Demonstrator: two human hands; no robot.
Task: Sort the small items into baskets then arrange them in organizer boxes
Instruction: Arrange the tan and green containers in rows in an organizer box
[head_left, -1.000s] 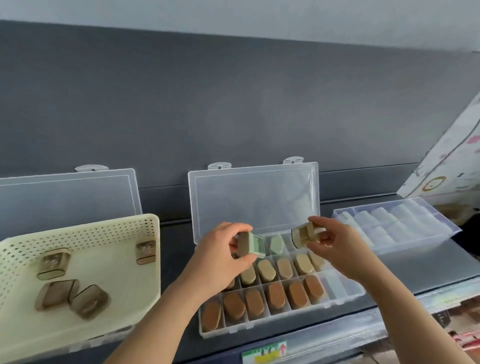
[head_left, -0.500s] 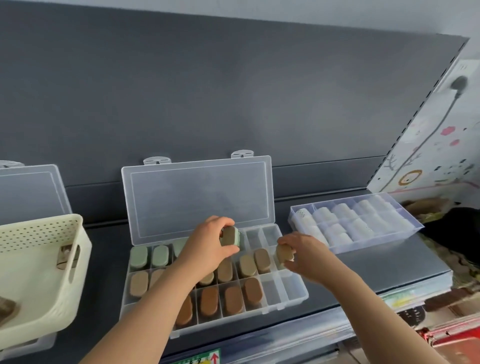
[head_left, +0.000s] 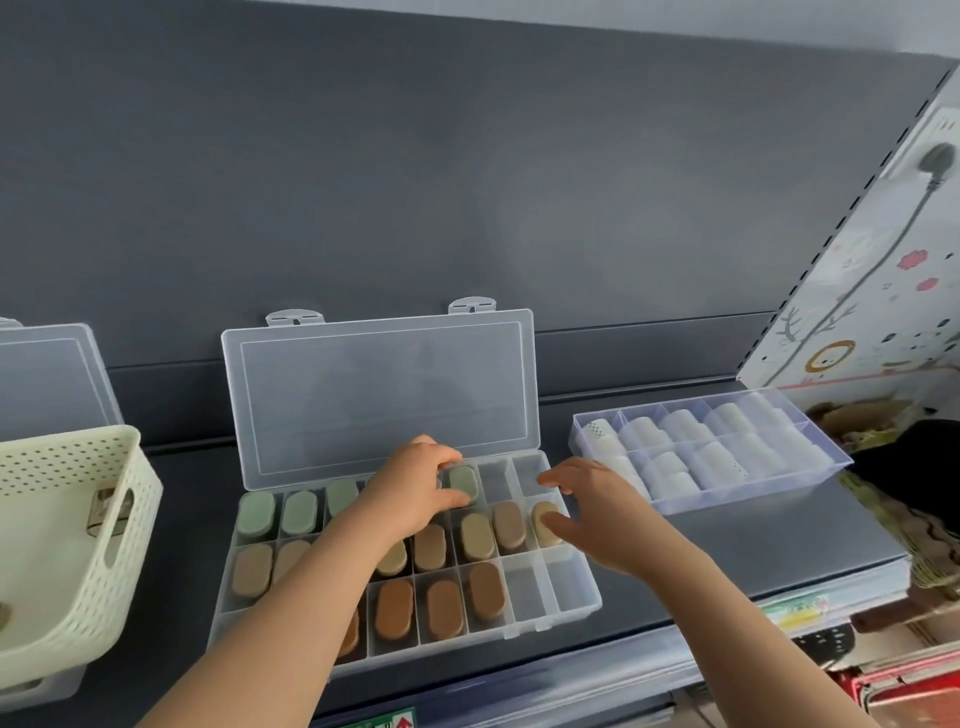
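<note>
We are filling the organizer box (head_left: 576, 592): our left hand (head_left: 415, 493) pinches a green oval case (head_left: 464, 483) into its far row; our right hand (head_left: 587, 512) hangs open over a tan case (head_left: 544, 521) (middle row, right end). Next we should release, then reach left for the cream basket (head_left: 78, 571).

No text or number is legible. A label (head_left: 388, 721) on the front edge of the shelf (head_left: 727, 551) shows a red arrow beside green — its print is cut off by the frame's bottom. A second edge label (head_left: 795, 609), further right, is too blurred to read.
</note>
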